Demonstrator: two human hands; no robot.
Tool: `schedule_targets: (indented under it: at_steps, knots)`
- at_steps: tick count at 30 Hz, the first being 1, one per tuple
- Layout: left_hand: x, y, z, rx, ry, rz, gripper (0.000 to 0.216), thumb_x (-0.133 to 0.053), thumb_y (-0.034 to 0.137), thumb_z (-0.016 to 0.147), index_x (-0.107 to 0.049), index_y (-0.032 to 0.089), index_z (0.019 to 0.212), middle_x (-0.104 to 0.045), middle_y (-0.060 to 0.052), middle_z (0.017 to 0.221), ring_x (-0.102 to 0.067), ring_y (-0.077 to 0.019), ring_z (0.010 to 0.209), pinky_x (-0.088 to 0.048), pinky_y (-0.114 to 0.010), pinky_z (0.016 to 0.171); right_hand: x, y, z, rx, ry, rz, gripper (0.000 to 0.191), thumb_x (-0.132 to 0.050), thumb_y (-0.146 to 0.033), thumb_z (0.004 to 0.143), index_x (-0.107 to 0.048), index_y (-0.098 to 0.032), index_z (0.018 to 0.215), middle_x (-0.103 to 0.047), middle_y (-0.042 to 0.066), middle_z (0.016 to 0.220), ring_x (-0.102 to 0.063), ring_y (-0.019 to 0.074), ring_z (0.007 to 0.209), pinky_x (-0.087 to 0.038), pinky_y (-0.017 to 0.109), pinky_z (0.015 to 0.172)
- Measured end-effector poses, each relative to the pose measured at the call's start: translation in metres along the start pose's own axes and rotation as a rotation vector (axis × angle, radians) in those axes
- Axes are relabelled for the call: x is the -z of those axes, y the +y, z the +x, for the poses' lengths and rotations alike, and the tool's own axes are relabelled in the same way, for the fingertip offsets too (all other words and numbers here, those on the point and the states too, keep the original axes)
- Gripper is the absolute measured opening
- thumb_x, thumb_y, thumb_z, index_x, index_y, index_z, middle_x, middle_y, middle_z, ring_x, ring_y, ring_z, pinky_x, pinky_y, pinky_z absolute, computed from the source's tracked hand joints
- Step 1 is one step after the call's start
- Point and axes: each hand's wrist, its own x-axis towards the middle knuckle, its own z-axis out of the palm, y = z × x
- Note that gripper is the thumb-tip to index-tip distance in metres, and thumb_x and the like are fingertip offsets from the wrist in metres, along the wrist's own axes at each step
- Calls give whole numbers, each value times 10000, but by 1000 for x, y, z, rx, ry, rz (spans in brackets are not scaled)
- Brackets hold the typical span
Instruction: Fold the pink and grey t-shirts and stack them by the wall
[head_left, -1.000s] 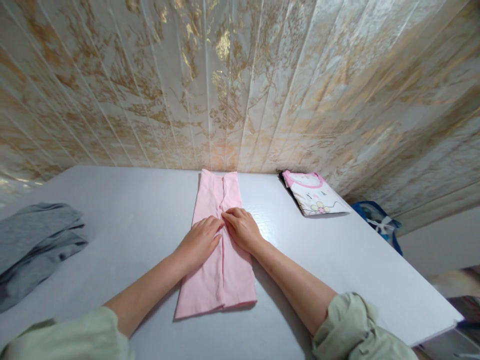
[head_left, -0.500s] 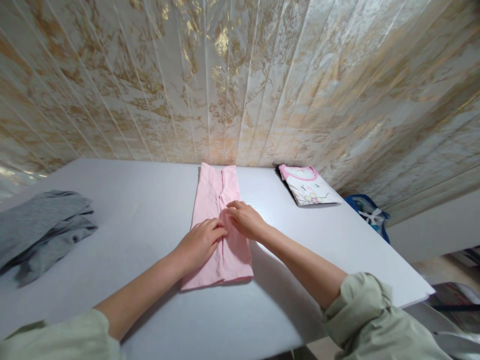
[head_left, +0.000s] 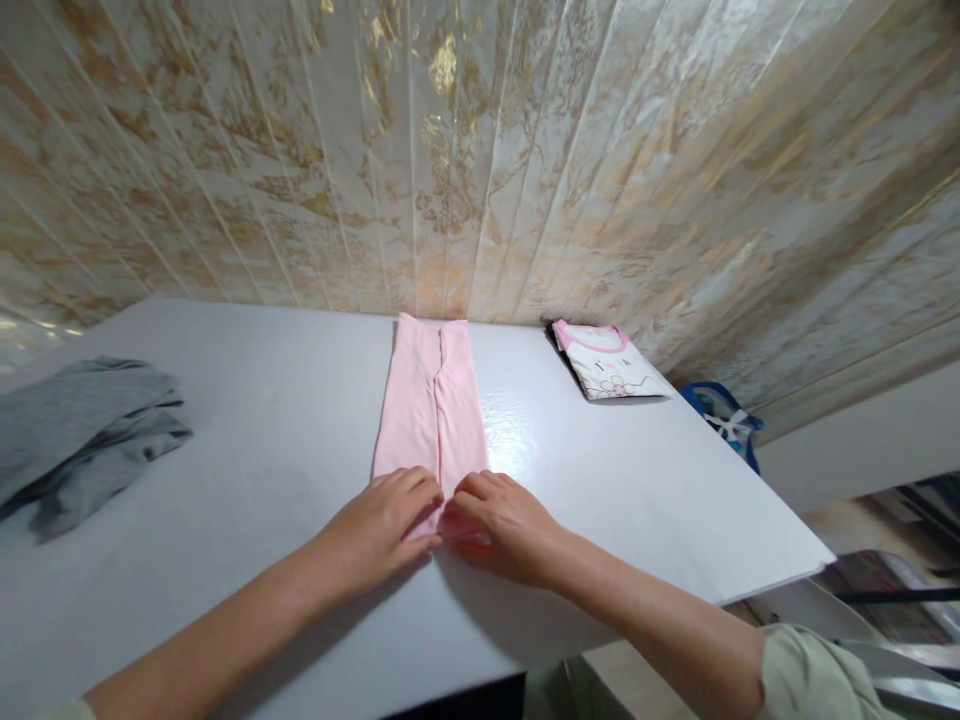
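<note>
A pink folded garment point(head_left: 427, 410) lies lengthwise on the white table, its two long sides meeting in a line down the middle. At its near end, my left hand point(head_left: 394, 520) has its fingers curled over the left part of the edge, thumb below. My right hand point(head_left: 499, 525) grips the right part of that same edge, fingers bent and thumb tucked under. Both hands sit close together near the middle line and cover much of the near edge.
Crumpled grey clothing point(head_left: 90, 430) rests on the left of the white table point(head_left: 277, 400). A folded white top with pink trim point(head_left: 611, 365) lies at the back right, with something dark under it. Beyond the right edge is a blue-trimmed bag point(head_left: 724, 420). Patterned curtain point(head_left: 450, 150) hangs behind.
Both hands have moved from the middle of the pink garment toward me, down to its near edge, where the fingers now close on it. The view has shifted slightly.
</note>
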Motion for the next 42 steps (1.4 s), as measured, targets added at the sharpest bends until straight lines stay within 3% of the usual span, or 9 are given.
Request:
schedule_targets:
  at_steps: [4, 11, 16, 20, 22, 25, 31, 38, 42]
  knots:
    - [-10, 4, -6, -2, 38, 48, 149, -562, 217, 836, -552, 212, 985, -601, -58, 1088, -548, -224, 1047, -436, -404, 948, -10, -2, 2, -45, 29, 35, 44, -609, -168, 865, -638, -190, 891, -611, 38, 891, -549, 171, 832, -413, 289, 748]
    - [-11, 9, -8, 8, 26, 32, 136, -416, 137, 884, -540, 191, 902, -609, -58, 966, -562, -202, 940, -452, -385, 902, -9, 0, -4, -119, 149, 354, 214, -567, -32, 819, -660, -199, 914, -621, 14, 894, -576, 132, 821, -434, 229, 727]
    - [2, 13, -9, 14, -9, -57, 124, -471, 224, 900, -594, 211, 914, -634, -38, 976, -590, -190, 944, -466, -355, 888, 4, 3, -4, -63, 85, 322, 180, -557, -135, 896, -709, -207, 960, -654, 33, 908, -602, 143, 832, -464, 248, 749]
    - [11, -1, 9, 43, 119, -17, 294, -356, 258, 956, -625, 204, 1061, -666, -69, 1090, -608, -192, 1030, -474, -360, 940, 12, 18, 16, -98, 180, 222, 250, -495, -136, 931, -689, -209, 1073, -659, 62, 1045, -614, 157, 951, -489, 276, 827]
    - [6, -14, 21, 80, 192, 104, 360, -344, 264, 957, -596, 164, 1194, -628, -118, 1256, -560, -224, 1183, -424, -408, 1038, 10, 26, 32, -93, 191, 137, 281, -473, -138, 940, -668, -200, 1133, -651, 82, 1120, -609, 169, 1019, -490, 299, 881]
    - [-13, -33, 31, 169, 175, 305, 513, -429, 360, 929, -488, 86, 1359, -474, -184, 1456, -412, -284, 1363, -309, -472, 1138, -4, 35, 53, -48, 160, 24, 356, -470, -135, 930, -592, -163, 1264, -602, 115, 1274, -565, 187, 1154, -458, 333, 979]
    - [-40, -48, 21, 189, 183, 457, 662, -413, 498, 924, -390, 97, 1450, -344, -155, 1540, -320, -270, 1426, -249, -456, 1171, -34, 40, 59, -25, 230, -52, 478, -510, -227, 925, -469, -127, 1390, -488, 121, 1433, -435, 215, 1315, -342, 392, 1113]
    - [-30, -39, 7, 152, 103, 400, 669, -445, 579, 890, -447, 185, 1432, -401, -118, 1518, -342, -312, 1410, -282, -498, 1146, -37, 39, 54, 5, 246, -31, 411, -424, -211, 975, -481, -158, 1379, -514, 123, 1414, -465, 209, 1302, -374, 424, 1091]
    - [-8, -27, 9, 126, 93, 309, 431, -430, 456, 936, -612, 239, 1261, -611, -88, 1339, -527, -275, 1259, -386, -477, 1074, -26, 41, 51, 64, 210, 56, 363, -431, -210, 975, -547, -177, 1317, -561, 103, 1366, -519, 177, 1251, -424, 348, 1056]
